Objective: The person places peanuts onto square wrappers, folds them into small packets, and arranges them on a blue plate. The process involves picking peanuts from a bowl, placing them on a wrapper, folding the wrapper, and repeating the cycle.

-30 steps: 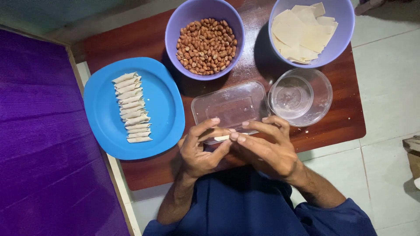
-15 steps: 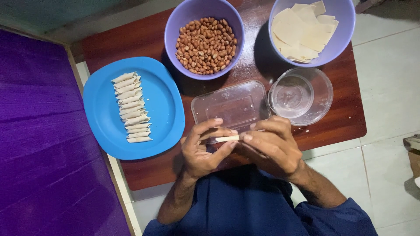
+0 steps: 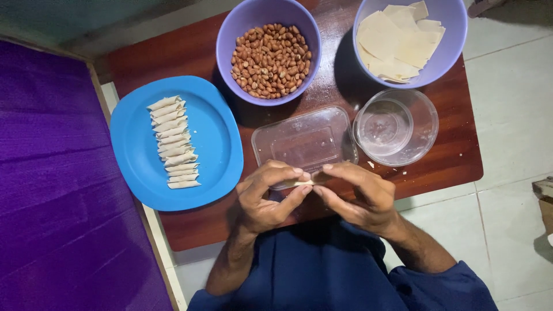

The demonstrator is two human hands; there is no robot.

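Pale dough, a small wrapper roll [image 3: 305,182], lay crosswise between the two hands with its long axis running left to right, just above the near edge of the clear plastic tray [image 3: 304,141] on the wooden table [image 3: 196,227]. The left hand [image 3: 266,196] pinched one end with thumb and curled fingers, the right hand [image 3: 358,197] the other, equally near. Both wrists were bent inward, fingertips meeting over the roll and hiding most of it.

a small pale dough roll [image 3: 304,183] is lying level, pinched at both ends between fingertips, hovering just over the near edge of the clear rectangular tray [image 3: 305,141].
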